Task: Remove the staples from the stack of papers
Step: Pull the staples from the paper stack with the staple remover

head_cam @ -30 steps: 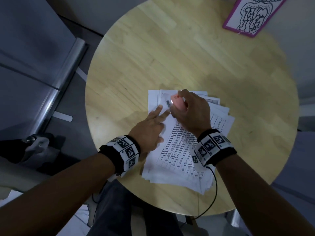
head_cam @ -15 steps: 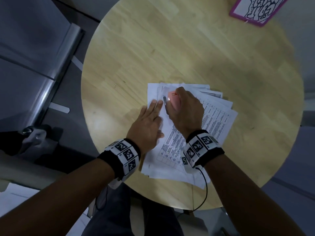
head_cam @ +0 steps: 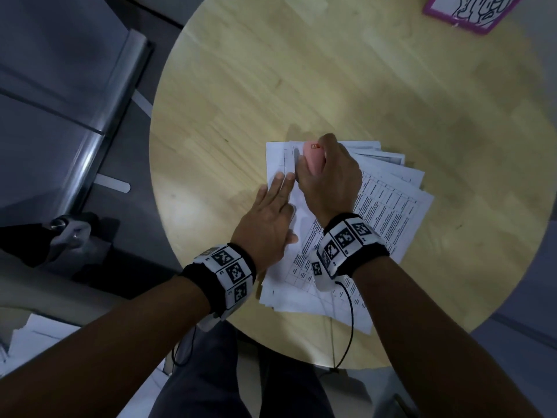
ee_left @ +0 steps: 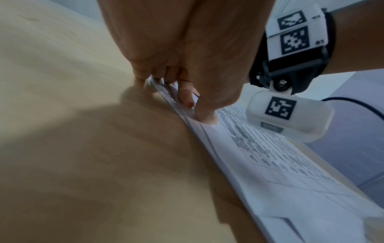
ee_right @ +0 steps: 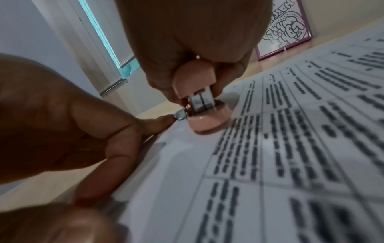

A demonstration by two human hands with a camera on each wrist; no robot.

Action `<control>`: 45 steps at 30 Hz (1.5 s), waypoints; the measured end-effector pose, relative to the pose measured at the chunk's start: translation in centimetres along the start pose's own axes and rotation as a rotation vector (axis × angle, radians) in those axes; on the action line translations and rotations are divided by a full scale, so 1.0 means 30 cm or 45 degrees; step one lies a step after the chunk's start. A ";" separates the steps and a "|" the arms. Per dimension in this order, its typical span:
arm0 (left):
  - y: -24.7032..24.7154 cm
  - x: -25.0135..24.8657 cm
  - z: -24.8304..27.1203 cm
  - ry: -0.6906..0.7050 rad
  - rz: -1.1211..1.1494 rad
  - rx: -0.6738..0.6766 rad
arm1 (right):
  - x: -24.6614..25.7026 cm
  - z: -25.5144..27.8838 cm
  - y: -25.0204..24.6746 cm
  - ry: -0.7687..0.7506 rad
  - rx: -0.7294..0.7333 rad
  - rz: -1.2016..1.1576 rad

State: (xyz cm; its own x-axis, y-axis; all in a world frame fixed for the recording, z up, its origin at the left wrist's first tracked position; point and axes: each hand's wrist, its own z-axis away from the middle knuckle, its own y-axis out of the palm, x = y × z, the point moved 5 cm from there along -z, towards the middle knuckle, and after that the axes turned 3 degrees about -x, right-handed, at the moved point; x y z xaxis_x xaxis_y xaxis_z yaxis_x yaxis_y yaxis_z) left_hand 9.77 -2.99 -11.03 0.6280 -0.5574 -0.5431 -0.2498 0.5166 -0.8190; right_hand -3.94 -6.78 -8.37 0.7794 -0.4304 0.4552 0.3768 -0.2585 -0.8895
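Observation:
A fanned stack of printed papers (head_cam: 388, 206) lies on the round wooden table (head_cam: 301, 79). My right hand (head_cam: 327, 173) grips a pink staple remover (head_cam: 313, 159) (ee_right: 195, 88), standing on the top sheet near its upper left corner; its metal jaws sit squeezed together at the paper. My left hand (head_cam: 268, 218) lies flat on the stack's left edge, straight fingers (head_cam: 284, 179) pressing the sheet just left of the remover. In the right wrist view a left fingertip (ee_right: 160, 123) almost touches the remover's metal tip. No staple can be made out.
A pink-framed drawing (head_cam: 470, 10) lies at the table's far right edge. A grey metal cabinet (head_cam: 60, 86) stands left of the table. A black cable (head_cam: 349, 312) hangs from my right wrist over the near table edge. Loose papers (head_cam: 30, 336) lie low on the left.
My right hand slid the staple remover a little toward the top left corner of the sheet. My left hand's fingers straightened and moved up along the paper's left edge.

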 end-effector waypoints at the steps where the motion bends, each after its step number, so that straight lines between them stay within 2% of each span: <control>1: 0.000 0.001 0.000 0.003 -0.001 0.002 | 0.006 -0.015 0.000 -0.001 -0.024 -0.030; 4: -0.002 -0.002 0.003 0.003 0.005 0.003 | 0.034 -0.099 -0.011 -0.030 -0.127 -0.099; 7: -0.007 0.003 0.001 0.002 0.019 0.002 | 0.038 -0.164 -0.030 -0.097 -0.145 -0.082; 11: -0.025 -0.005 0.014 0.014 0.074 -0.119 | 0.007 -0.097 -0.071 -0.194 -0.001 -0.115; 14: -0.047 -0.009 0.042 -0.080 0.128 -0.218 | -0.004 -0.010 -0.078 -0.248 0.157 -0.088; 17: -0.047 -0.012 0.050 -0.102 0.114 -0.221 | -0.006 0.036 -0.048 -0.281 0.250 -0.029; 21: -0.041 -0.012 0.042 -0.108 0.032 -0.184 | -0.001 0.032 -0.011 -0.251 0.272 -0.026; 25: -0.027 -0.005 0.041 -0.114 0.016 -0.183 | 0.020 0.045 -0.015 -0.259 0.210 0.022; 32: -0.004 0.014 0.048 -0.112 0.039 -0.162 | 0.068 0.058 0.006 -0.144 0.060 0.041; 35: -0.018 -0.005 0.043 -0.113 -0.040 -0.137 | 0.091 0.005 0.024 -0.111 0.042 0.024; 40: -0.033 -0.011 0.051 -0.107 -0.067 -0.125 | 0.157 -0.185 0.007 -0.146 -0.123 -0.052; 45: -0.059 -0.001 0.037 -0.108 -0.086 -0.161 | 0.095 -0.165 -0.056 -0.141 -0.099 -0.182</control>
State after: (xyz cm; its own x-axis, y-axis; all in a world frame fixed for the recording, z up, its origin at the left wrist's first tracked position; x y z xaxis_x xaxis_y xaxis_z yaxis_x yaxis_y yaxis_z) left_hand 11.03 -3.17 -9.36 0.7050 -0.5287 -0.4727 -0.2920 0.3910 -0.8728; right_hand -4.82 -11.85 -5.37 0.7728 -0.2875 0.5658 0.4510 -0.3783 -0.8083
